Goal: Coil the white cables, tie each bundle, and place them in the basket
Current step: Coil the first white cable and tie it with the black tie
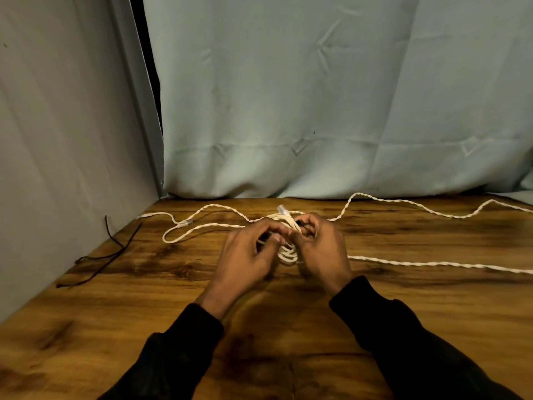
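Two hands, left hand (245, 255) and right hand (320, 246), fingers closed on a white cable bundle (285, 249) (loose strands trailing), wooden table (173, 298).

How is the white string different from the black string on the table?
The white cable is twisted and partly bunched between both hands; the black cord looks thinner and lies untouched by the left wall. The white cable runs off the right edge; the black cord stays small. Both rest on the wooden table.

Coil (285, 249) mostly hidden between hands; cable (432, 264) cut off at right edge; sleeves (418, 342) cropped at bottom; fingertips blurred.
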